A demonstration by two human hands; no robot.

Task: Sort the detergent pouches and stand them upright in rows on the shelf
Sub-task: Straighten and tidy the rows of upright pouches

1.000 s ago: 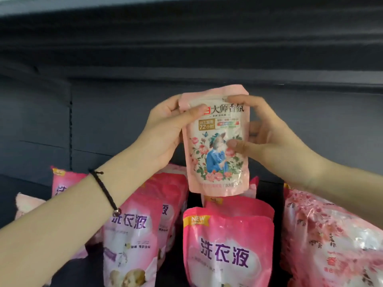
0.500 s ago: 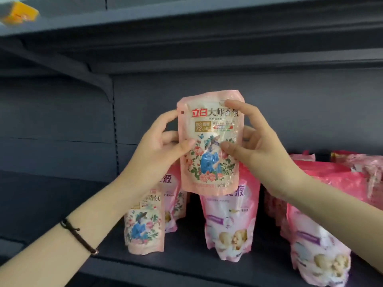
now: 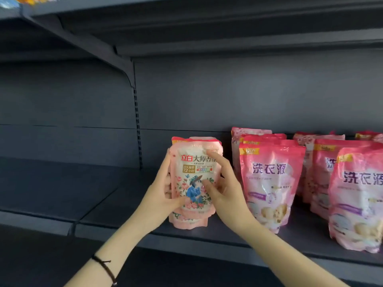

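pouches (image 3: 269,183) in deep pink stand upright in rows on the right of the shelf (image 3: 124,204). left of them i hold a floral pouch (image 3: 193,172) upright, just before a twin (image 3: 186,223): pale pink, roses, a figure in blue. my left hand (image 3: 163,195) grips its left edge; my right hand (image 3: 226,195) pinches its right side.

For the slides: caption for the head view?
Left hand and right hand hold a floral pouch upright at the shelf, beside pink pouches.

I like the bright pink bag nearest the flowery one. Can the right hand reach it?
Probably yes: nothing stands between the right hand and that pink bag, though it's holding the flowery pouch.
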